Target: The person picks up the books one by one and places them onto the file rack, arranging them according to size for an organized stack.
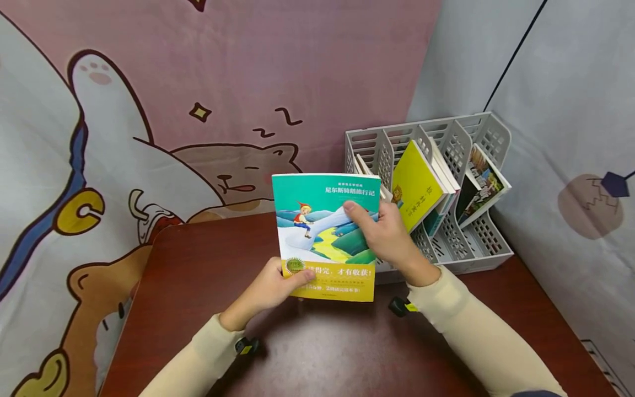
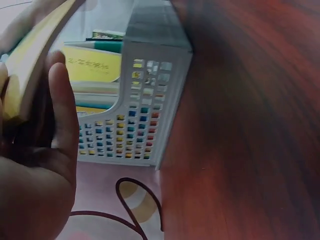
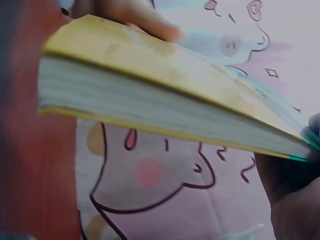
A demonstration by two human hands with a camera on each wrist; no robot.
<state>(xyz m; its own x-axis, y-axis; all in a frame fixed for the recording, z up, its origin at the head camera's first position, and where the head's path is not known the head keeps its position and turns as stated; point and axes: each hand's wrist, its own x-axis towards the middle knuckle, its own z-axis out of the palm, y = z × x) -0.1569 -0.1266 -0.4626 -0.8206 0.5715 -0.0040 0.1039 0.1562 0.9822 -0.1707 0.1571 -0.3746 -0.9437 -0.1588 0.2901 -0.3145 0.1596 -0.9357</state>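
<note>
Both hands hold a paperback book (image 1: 324, 237), its front cover facing up toward the head camera. The cover has a teal top, a small figure in a red cap and a yellow band along the bottom. My left hand (image 1: 272, 284) grips the lower left corner, thumb on the yellow band. At the upper right edge, my right hand (image 1: 389, 234) pinches the book with its thumb on the cover. In the right wrist view the thick white page block (image 3: 150, 102) shows between the covers. The fingers behind the book are hidden in the head view.
A light grey slotted file rack (image 1: 488, 248) stands at the back right of the dark red table (image 1: 198, 264). Inside lean a yellow-green book (image 1: 415, 184), a dark-covered book (image 1: 488, 179) and several others. Cartoon-printed cloth (image 1: 317, 82) hangs behind and beside the table.
</note>
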